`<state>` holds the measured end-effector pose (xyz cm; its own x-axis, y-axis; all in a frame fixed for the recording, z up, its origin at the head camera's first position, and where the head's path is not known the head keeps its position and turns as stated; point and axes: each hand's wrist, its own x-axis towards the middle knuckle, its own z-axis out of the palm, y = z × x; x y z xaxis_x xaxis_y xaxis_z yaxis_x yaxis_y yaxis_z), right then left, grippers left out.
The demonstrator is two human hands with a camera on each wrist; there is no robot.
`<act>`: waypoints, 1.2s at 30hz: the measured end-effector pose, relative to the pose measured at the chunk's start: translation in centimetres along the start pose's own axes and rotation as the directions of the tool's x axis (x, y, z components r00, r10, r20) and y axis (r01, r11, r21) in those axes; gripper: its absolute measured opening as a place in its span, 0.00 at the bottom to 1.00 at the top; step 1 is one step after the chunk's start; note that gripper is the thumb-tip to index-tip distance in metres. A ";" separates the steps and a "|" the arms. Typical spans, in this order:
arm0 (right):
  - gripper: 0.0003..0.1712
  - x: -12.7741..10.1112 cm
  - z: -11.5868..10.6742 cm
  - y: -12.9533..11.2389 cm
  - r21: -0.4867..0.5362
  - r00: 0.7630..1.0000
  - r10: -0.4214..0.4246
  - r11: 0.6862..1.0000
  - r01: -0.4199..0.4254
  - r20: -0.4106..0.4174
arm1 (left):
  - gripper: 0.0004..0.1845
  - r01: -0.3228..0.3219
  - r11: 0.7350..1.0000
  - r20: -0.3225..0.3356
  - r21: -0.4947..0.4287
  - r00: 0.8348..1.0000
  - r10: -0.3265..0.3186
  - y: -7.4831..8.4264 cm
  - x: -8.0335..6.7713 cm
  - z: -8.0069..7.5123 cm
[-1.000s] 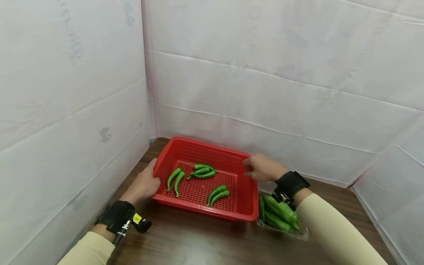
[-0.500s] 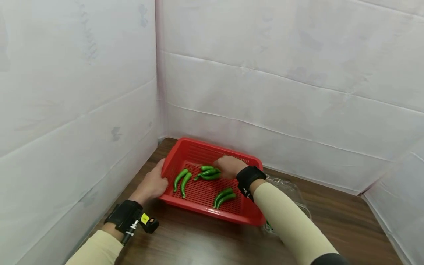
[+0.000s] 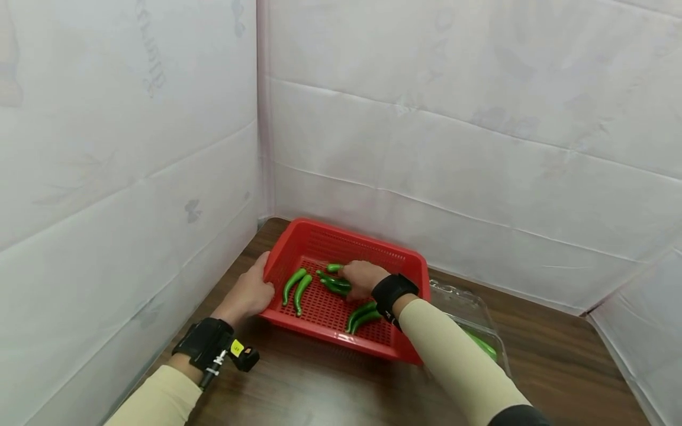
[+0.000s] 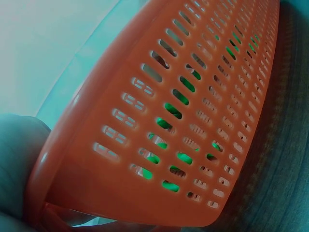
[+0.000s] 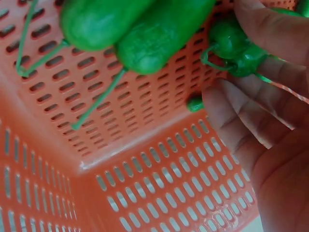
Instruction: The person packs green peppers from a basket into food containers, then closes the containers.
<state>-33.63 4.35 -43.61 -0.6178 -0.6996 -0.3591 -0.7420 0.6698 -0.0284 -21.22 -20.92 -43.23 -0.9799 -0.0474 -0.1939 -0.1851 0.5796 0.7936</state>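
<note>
A red slotted basket (image 3: 346,238) stands on the wooden table with green peppers in it. My left hand (image 3: 260,285) grips the basket's left rim; the left wrist view shows the basket's wall (image 4: 183,111) close up. My right hand (image 3: 356,281) reaches into the basket, its fingers (image 5: 251,125) and thumb curled round the middle bunch of green peppers (image 5: 236,46). One pair of peppers (image 3: 297,287) lies to the left of that hand. Another pair (image 3: 363,316) lies beside the wrist and also shows large in the right wrist view as two peppers (image 5: 145,29).
A clear plastic container (image 3: 469,307) sits right of the basket, with a green pepper (image 3: 483,347) showing past my right forearm. White sheeted walls close in the left and back. Bare brown table (image 3: 319,384) lies in front of the basket.
My right hand went from the basket's right rim down into the basket and closed round the middle peppers. The left hand stayed on the left rim.
</note>
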 end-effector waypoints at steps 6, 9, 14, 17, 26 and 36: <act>0.12 -0.5 0.5 -0.2 0.007 0.999 0.023 1.000 -0.023 0.032 | 0.40 -0.007 1.000 0.017 -0.005 1.000 0.007 0.0 0.1 0.3; 0.10 -0.8 0.5 -0.1 0.016 0.999 0.016 1.000 -0.016 0.037 | 0.40 -0.012 1.000 0.024 -0.005 1.000 0.012 0.0 0.3 0.3; 0.08 -1.6 -0.6 0.1 0.132 1.000 -0.006 0.991 0.002 0.031 | 0.39 -0.010 1.000 0.034 -0.004 0.999 0.010 0.0 0.5 0.4; 0.10 -2.3 -1.7 0.2 0.200 1.000 -0.021 0.980 0.018 0.010 | 0.39 -0.009 1.000 0.040 -0.004 0.999 0.009 0.0 0.5 0.3; 0.14 -4.6 -5.1 1.4 0.277 0.998 -0.040 0.959 0.053 -0.054 | 0.39 -0.024 0.999 0.034 0.024 0.999 0.023 -0.6 1.2 -0.5; 0.22 -7.8 -6.4 3.0 0.250 0.995 -0.024 0.967 0.047 -0.095 | 0.38 -0.020 0.999 0.035 0.031 0.999 0.019 -1.2 1.7 -0.8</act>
<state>-32.70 10.18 -34.97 -0.6217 -0.7359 -0.2681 -0.6815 0.6770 -0.2779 -22.74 -22.38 -44.06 -0.9800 -0.0081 -0.1990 -0.1632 0.6055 0.7790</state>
